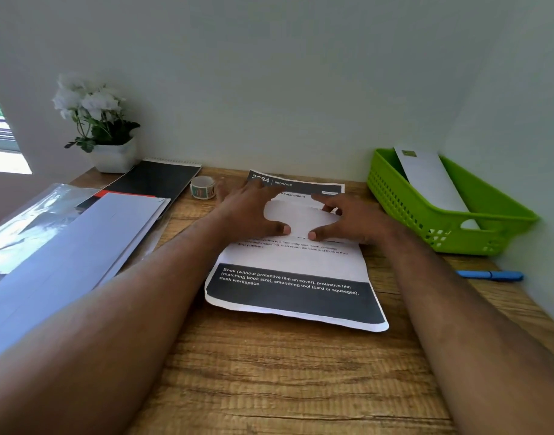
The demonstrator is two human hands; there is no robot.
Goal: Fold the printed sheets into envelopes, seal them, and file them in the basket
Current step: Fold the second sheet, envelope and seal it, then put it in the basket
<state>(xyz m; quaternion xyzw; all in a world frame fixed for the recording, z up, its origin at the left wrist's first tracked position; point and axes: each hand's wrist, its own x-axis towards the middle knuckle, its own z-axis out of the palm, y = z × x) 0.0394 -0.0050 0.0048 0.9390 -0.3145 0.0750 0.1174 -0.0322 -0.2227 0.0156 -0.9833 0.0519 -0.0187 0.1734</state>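
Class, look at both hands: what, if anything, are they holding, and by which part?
Both the left hand and the right hand hold a small white folded paper by its two short ends, thumbs at its near edge, over the printed sheet.

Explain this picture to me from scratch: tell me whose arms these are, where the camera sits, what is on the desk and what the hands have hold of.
There is no machine here. A person wears one camera on the head, looking forward and down, so the two bare arms reaching in are their own.

On the wooden desk lies a printed sheet. The left hand and right hand hold a white folded piece of paper on top of it, thumbs at its near edge and fingers over its sides.

At the right stands a green basket with a white envelope leaning inside, and a blue pen lies nearer. At the left are a stack of papers, a black notebook, a roll of tape and a potted plant.
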